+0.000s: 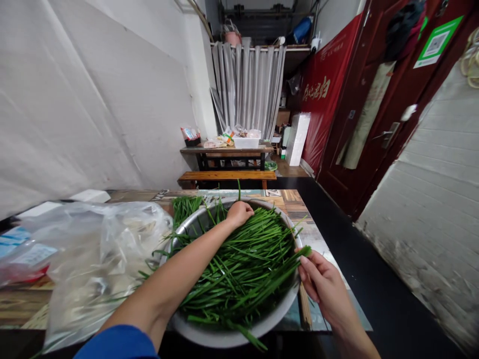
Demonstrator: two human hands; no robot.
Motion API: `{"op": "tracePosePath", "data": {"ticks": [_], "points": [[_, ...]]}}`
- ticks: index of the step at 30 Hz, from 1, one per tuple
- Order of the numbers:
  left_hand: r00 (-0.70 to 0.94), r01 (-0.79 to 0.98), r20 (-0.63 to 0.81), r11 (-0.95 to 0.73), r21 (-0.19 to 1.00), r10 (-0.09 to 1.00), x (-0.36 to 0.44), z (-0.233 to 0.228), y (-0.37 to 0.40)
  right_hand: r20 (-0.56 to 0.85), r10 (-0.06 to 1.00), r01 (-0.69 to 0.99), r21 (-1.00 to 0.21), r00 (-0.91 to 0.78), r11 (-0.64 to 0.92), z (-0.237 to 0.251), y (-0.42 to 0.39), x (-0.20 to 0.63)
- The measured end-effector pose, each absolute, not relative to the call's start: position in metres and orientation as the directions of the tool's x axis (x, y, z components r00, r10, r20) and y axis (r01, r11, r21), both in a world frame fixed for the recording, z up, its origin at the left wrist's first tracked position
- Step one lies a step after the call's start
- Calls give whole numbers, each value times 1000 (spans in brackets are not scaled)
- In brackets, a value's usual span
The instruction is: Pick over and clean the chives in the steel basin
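Note:
A wide metal basin [209,339] on the table holds a heap of long green garlic chives [239,259]. My left hand [240,213] reaches across to the far side of the basin, its fingers pinched together at the chives there; one blade stands upright just behind it. At the right rim, my right hand [324,279] is closed on the ends of a small bunch of garlic chives [304,253]. A thin wooden stick [292,233] rises from those fingers along the rim. Under that hand, a bundle of wooden skewers [305,306] lies beside the basin.
Clear plastic bags [108,254] cover the table's left part. More chives [186,207] lie behind the basin. Farther off stand a wooden bench [228,175] and a table with a white container [247,142]. A dark red door [368,114] is at the right.

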State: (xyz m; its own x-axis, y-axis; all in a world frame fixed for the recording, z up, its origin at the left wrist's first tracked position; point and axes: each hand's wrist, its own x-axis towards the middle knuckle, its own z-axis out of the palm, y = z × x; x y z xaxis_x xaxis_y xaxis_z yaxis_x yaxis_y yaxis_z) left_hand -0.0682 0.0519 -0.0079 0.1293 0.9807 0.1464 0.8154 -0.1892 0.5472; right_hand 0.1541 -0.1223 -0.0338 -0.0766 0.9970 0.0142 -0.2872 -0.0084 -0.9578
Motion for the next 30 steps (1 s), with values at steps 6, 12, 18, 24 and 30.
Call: {"op": "tracePosePath", "data": {"ticks": [6,12,18,24,30], "points": [[216,393,59,-142,908,975,-46,19,12,18,994,-257,-966,-108,-11,-30,-120,154],[280,168,-132,87,982,951,-27,27,-27,47,992,-246,-969,-113,17,-26,-118,151],[147,884,287,-255,391,947,-66,29,-1,46,993,-229,-973,-105,21,-28,-123,153],[426,864,300,-482,145,854,-76,11,22,27,993,-222,-975,-117,1,-35,-121,155],[365,853,208,-416,315,907,-56,-8,38,31,990,-226,-974,-135,-1,-36,-121,156]]}}
